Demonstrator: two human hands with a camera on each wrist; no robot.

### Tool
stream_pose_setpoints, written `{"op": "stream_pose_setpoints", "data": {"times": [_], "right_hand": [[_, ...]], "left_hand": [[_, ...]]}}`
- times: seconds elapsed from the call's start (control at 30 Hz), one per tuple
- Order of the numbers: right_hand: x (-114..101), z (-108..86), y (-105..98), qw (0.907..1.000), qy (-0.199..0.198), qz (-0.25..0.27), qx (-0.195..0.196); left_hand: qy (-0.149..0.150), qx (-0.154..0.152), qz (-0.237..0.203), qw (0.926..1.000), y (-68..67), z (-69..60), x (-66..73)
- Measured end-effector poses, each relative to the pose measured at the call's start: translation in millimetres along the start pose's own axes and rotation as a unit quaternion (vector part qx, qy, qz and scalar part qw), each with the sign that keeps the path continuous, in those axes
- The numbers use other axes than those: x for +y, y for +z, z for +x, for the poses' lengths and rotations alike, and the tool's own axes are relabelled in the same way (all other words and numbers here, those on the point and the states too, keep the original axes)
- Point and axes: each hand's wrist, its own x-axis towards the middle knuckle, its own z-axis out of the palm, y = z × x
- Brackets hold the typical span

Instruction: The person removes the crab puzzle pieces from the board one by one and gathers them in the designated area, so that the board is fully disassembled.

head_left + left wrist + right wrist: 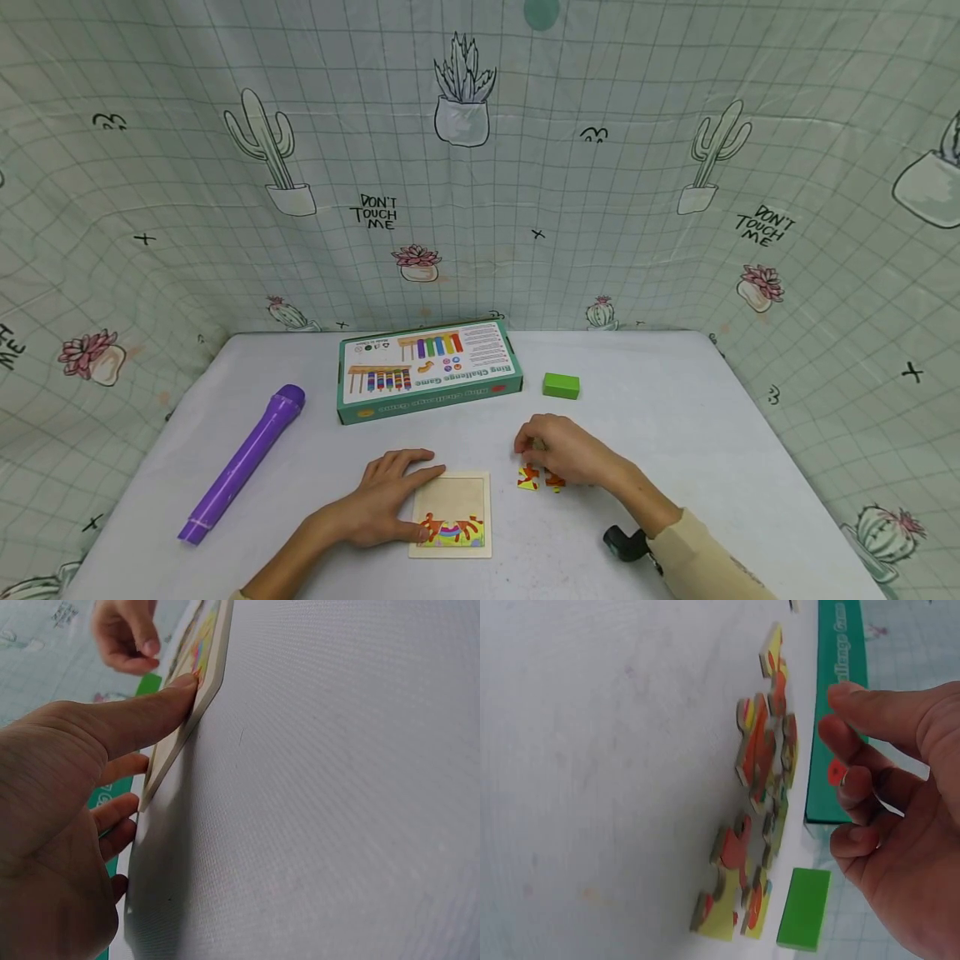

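A square wooden puzzle board (452,496) lies on the table, its lower strip filled with colorful pieces showing a rainbow. My left hand (386,500) rests at its left side, thumb on the lower left part and forefinger at the upper left corner. In the left wrist view the thumb (150,716) presses on the board's edge, the other fingers spread beyond it. My right hand (564,450) hovers over loose jigsaw pieces (528,477) right of the board. The right wrist view shows its fingers loosely bent, with nothing visible between them, apart from the pieces (757,750).
Behind the hands lies a green and white Ring Challenge Game box (431,371). A green block (561,386) stands to its right. On the left is a long purple tube (243,462) with a wider end. A patterned cloth (465,208) hangs behind the white table (637,367).
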Motion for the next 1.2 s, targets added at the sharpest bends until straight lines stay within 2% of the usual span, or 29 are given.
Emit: {"op": "stream_pose_setpoints", "data": {"times": [0.17, 0.33, 0.47, 0.63, 0.93, 1.2], "right_hand": [[2.0, -5.4, -6.9, 0.9994, 0.017, 0.004, 0.029], [3.6, -8.5, -10.3, 0.9993, 0.022, 0.001, 0.031], [3.6, -11.3, -10.2, 0.9996, 0.025, 0.005, 0.012], [2.5, -12.9, -5.2, 0.9997, 0.004, -0.009, -0.023], [1.5, -12.4, 4.5, 0.9986, -0.016, -0.040, -0.030], [0.3, -12.2, 4.6, 0.9973, -0.033, -0.058, -0.029]], "left_hand": [[0.000, 0.000, 0.000, 1.0000, -0.1, -0.5, -0.4], [0.000, 0.001, -0.005, 1.0000, -1.2, -1.0, 0.7], [-0.002, 0.000, -0.004, 1.0000, -1.6, -1.1, 1.2], [-0.004, -0.002, -0.005, 1.0000, -1.4, -1.1, 1.3], [-0.003, -0.002, -0.009, 0.9999, -1.0, -1.4, 2.0], [-0.004, -0.005, -0.005, 1.0000, -1.9, -0.7, 2.8]]}}
